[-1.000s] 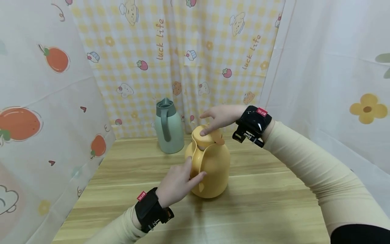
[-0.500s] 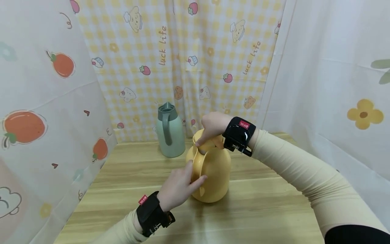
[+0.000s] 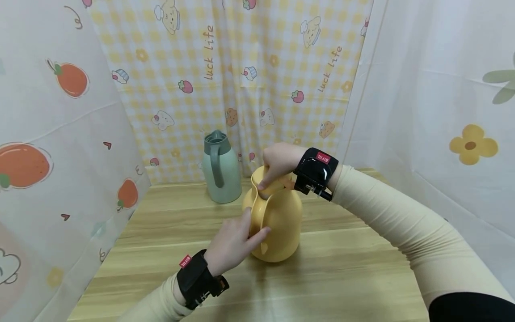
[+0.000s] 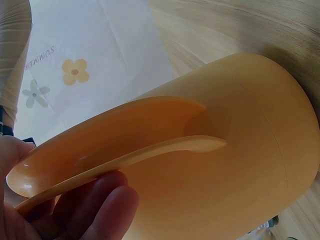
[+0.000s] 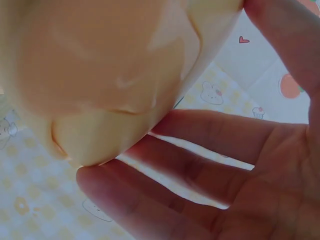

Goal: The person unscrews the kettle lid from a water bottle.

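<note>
A yellow thermos jug (image 3: 283,228) stands upright on the wooden table, its handle towards me. My left hand (image 3: 230,245) grips that handle (image 4: 125,120); in the left wrist view several fingers curl under its edge. On top of the jug, my right hand (image 3: 279,159) holds the round yellow lid (image 3: 259,173) from above. Its thumb is at the near left edge of the lid, and the other fingers are hidden behind it in the head view. The right wrist view shows the fingertips (image 5: 92,182) against the far side of the yellow top.
Behind and left of the yellow jug stands a green thermos jug (image 3: 222,174) with a darker green top and handle. A checked curtain (image 3: 237,80) closes off the back of the table (image 3: 169,246); white printed curtains hang at both sides.
My right hand has come down from a spread pose over the lid, and its thumb and fingers now hold the lid's sides. The left hand keeps its grip on the handle.
</note>
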Motion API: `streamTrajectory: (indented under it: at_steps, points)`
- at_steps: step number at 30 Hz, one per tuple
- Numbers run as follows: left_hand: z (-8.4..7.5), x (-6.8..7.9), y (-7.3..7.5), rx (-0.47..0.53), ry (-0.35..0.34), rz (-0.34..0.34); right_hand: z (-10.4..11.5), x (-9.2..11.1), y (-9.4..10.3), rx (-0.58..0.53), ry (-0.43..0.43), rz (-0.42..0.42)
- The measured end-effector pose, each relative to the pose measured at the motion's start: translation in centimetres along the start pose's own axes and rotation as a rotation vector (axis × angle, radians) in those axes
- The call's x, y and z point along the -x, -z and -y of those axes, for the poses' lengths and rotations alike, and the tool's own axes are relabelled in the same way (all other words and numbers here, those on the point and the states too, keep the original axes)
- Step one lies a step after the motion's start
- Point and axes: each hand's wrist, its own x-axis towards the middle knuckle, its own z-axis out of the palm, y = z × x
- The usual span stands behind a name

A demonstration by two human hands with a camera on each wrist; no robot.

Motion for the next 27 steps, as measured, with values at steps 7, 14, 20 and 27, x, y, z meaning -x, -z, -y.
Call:
streamTrajectory:
  at_steps: [7,14,20,27]
  points:
    - [0.07,0.14,-0.15,-0.019,-0.012,-0.016,-0.25,0.15,-0.16,-0.011,0.027,0.016]
    - [0.03,0.09,-0.09,-0.031,-0.024,-0.033,-0.60,0.14,0.11,-0.032,0.064,0.041]
    - [0.02,0.15,-0.08,-0.049,-0.023,-0.043,-0.71,0.30,0.41,-0.057,0.072,0.066]
    - [-0.03,0.18,-0.12,-0.052,-0.014,-0.044,-0.96,0.31,0.61,-0.078,0.082,0.108]
